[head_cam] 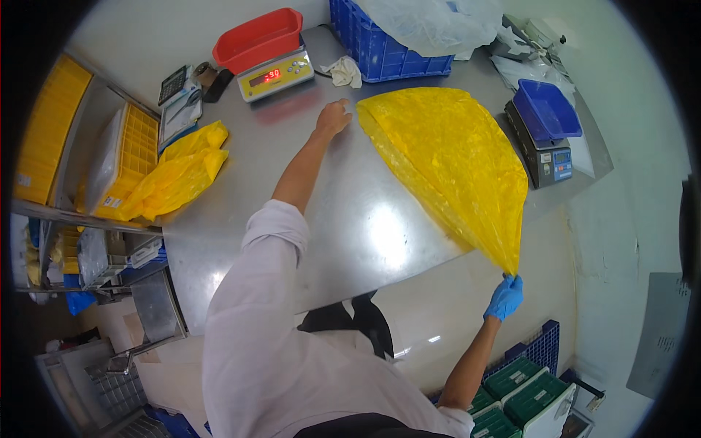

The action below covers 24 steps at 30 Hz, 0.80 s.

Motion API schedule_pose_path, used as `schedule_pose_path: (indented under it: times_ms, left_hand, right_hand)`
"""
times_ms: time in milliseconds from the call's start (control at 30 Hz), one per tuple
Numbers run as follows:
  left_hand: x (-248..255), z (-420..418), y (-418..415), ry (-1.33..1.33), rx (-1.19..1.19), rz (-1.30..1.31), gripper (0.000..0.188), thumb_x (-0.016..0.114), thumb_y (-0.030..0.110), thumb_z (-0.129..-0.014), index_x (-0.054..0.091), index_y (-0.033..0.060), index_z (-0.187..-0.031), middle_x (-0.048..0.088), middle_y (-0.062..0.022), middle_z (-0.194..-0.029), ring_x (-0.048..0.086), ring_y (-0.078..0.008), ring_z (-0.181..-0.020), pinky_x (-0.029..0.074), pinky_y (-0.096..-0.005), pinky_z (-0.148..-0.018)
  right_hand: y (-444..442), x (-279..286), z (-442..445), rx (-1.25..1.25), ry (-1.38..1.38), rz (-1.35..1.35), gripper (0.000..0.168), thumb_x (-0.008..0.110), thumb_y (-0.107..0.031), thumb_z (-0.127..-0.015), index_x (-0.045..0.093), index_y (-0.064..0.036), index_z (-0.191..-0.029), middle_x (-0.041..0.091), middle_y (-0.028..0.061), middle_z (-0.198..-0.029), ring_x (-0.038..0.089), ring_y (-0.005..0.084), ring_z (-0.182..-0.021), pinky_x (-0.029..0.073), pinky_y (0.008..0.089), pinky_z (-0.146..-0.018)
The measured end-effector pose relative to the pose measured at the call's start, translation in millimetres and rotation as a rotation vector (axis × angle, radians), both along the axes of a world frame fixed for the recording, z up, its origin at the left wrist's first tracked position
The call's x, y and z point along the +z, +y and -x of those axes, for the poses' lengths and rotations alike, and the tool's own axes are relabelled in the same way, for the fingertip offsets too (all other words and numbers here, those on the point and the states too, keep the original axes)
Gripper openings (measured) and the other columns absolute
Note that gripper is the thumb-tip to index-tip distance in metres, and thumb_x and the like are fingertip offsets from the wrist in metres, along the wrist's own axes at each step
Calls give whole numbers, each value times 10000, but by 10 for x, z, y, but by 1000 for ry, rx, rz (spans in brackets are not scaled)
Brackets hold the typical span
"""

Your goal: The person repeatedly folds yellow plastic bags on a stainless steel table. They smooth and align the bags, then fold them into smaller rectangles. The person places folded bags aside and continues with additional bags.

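A large yellow plastic bag (449, 159) spreads over the steel table (263, 241), puffed out and narrowing toward one gathered corner. My right hand (505, 298), in a blue glove, grips that gathered corner just beyond the table's front edge. My left hand (333, 117) is bare and holds nothing. Its fingers are apart, just left of the bag's far edge, with a small gap between. Behind it stands a digital scale (276, 74) with a lit display and a red plastic tray (260, 38) on top.
A blue crate (405, 63) carries clear plastic film (438, 24). At right, a dark scale (539, 156) bears a blue tray (547, 109). More yellow plastic (181, 175) lies by a yellow crate (137, 145) at left. Green crates (534, 394) stand on the floor, lower right.
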<state>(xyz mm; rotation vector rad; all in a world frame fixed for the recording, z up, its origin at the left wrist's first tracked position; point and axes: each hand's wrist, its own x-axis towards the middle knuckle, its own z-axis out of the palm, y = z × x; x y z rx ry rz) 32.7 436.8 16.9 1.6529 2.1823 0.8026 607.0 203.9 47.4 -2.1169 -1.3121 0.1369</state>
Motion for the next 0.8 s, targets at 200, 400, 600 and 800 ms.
schedule_pose_path:
  times_ms: [200, 400, 600, 800]
  left_hand:
    - [-47, -36, 531, 165, -312, 121, 423, 642, 161, -744, 625, 74, -1157, 660, -145, -1056, 628, -282, -978, 497, -397, -858]
    - [-166, -28, 607, 415, -435, 28, 316, 530, 220, -804, 649, 61, -1049, 662, -160, -1022, 637, -320, -920, 506, -421, -818]
    - [379, -101, 798, 365, -251, -31, 358, 488, 318, -842, 687, 21, -868, 663, -226, -868, 647, -375, -835, 503, -475, -779]
    - [2392, 19, 749, 531, -290, -80, 457, 484, 384, -887, 653, -41, -876, 651, -248, -858, 639, -395, -843, 487, -480, -761]
  right_hand:
    - [156, -418, -595, -16, 38, -79, 217, 500, -157, -909, 638, -7, -983, 515, 6, -603, 437, 90, -485, 367, 267, -458]
    - [321, -89, -631, -84, 221, 24, 238, 518, -160, -895, 630, 11, -1017, 640, 109, -746, 547, 186, -641, 454, 333, -621]
    - [845, 569, -1004, -43, -218, 22, 293, 521, -214, -894, 623, 31, -1017, 651, 229, -817, 627, 323, -711, 469, 385, -648]
    - [1461, 2361, -1366, 28, -217, -99, 338, 506, -289, -855, 650, 14, -816, 605, 162, -672, 555, 247, -591, 408, 375, -559]
